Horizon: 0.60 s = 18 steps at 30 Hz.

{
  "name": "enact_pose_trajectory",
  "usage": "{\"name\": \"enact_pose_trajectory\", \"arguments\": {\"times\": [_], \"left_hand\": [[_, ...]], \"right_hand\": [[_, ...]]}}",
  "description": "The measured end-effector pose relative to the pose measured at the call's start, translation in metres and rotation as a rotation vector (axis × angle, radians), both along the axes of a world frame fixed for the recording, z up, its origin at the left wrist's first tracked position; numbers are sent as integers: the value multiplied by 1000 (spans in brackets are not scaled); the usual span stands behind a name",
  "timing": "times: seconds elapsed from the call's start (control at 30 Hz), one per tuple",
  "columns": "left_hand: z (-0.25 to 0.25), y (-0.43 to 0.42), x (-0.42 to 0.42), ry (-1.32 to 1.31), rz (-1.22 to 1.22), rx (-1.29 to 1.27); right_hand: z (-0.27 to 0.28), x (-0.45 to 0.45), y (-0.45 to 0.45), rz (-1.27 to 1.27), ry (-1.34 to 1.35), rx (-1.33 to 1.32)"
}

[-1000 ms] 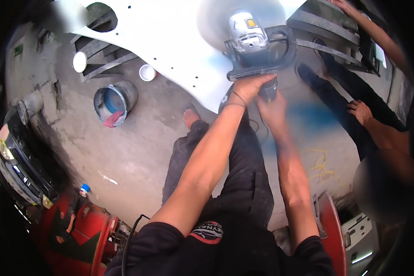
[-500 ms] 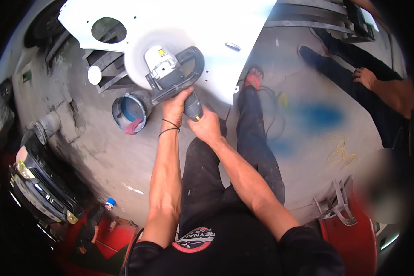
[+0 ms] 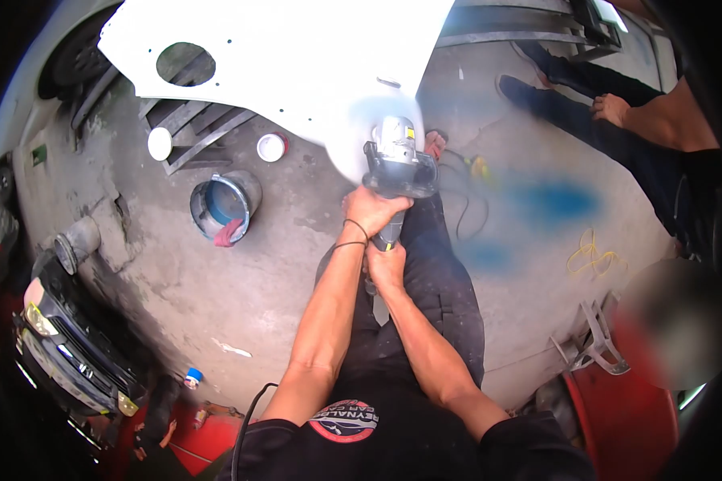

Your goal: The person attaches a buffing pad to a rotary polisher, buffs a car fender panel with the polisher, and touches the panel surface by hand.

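Note:
Both hands hold a grey and black rotary polisher point(image 3: 393, 140). My left hand point(image 3: 371, 210) is closed at its front, by the black loop handle. My right hand point(image 3: 387, 266) is wrapped round the rear grip, nearer my body. The polisher's round pale pad point(image 3: 343, 152) is blurred. It overlaps the lower right edge of a large white car body panel point(image 3: 297, 56); whether it presses on the surface I cannot tell. The panel has a big oval hole and several small ones, and rests on a dark metal stand point(image 3: 217, 128).
A bucket point(image 3: 245, 188) with a pink cloth point(image 3: 229, 232) over its rim stands left, near two round white containers point(image 3: 160, 144) point(image 3: 274, 147). A cord point(image 3: 462, 208) lies right. A seated person's legs point(image 3: 569, 104) extend at upper right. A car front point(image 3: 80, 345) is lower left.
The polisher and both hands have moved right and toward me, from the panel's middle to its lower right edge. A white container that was hidden behind the pad now shows.

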State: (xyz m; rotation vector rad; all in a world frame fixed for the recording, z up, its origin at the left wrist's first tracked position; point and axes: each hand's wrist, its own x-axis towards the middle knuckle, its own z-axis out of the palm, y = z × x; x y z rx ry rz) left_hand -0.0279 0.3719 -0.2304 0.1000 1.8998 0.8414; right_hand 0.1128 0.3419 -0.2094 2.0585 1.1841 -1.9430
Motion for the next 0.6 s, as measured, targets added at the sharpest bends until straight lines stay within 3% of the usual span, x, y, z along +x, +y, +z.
{"name": "enact_pose_trajectory", "arguments": {"times": [0.07,0.17,0.27,0.37,0.43,0.6], "left_hand": [[1,-2,-2,21,-57,-21],[8,-18,-22,-28,54,6],[-3,-45,-46,-61,294,111],[27,-46,-84,25,429,118],[37,-41,-102,25,540,87],[41,16,-117,44,549,179]], "right_hand": [[2,-3,-3,9,12,-31],[-4,-16,-13,75,81,-2],[-3,-45,-12,238,110,43],[9,-80,17,419,134,58],[24,-101,40,626,147,133],[32,-119,101,709,124,149]]}}
